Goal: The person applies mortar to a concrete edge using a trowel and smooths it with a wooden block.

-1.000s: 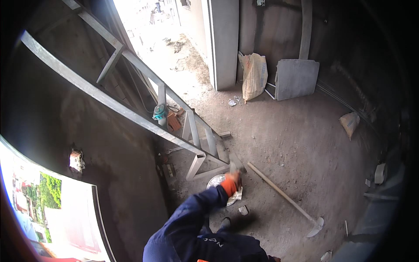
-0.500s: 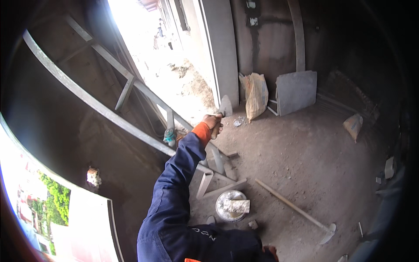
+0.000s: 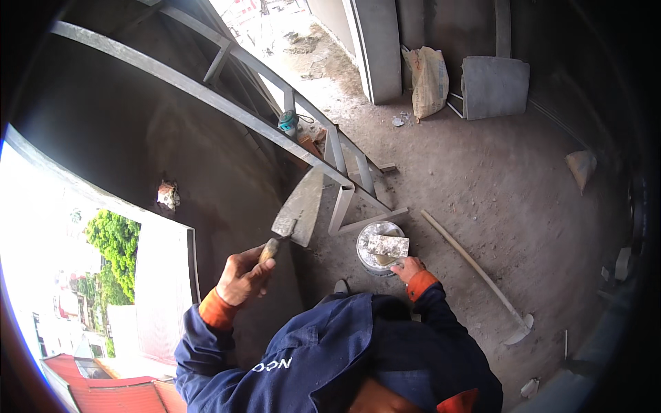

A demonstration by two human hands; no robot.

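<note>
My left hand [image 3: 242, 277] is closed round the wooden handle of a pointed trowel [image 3: 300, 208], raised with its grey-smeared blade angled up. On the floor in front of me stands a round bucket [image 3: 363, 256] with whitish material in it. Across its top lies a rectangular, white-splattered board [image 3: 387, 246]. At the bucket's near right edge, just below the board, is my right hand [image 3: 412, 268]. Its fingers look closed there, but what they grip is too small to make out.
A metal frame [image 3: 227, 107] slants across the left, with a teal tool [image 3: 288, 122] beside it. A long-handled hoe [image 3: 475, 272] lies to the right. Farther off are a paper sack [image 3: 429, 84], a grey panel [image 3: 494, 87] and a smaller bag [image 3: 582, 168]. An opening shows at lower left.
My left hand has drawn the trowel back from the far doorway toward me and to the left. My right hand has moved up to the bucket's edge. The view has tilted downward.
</note>
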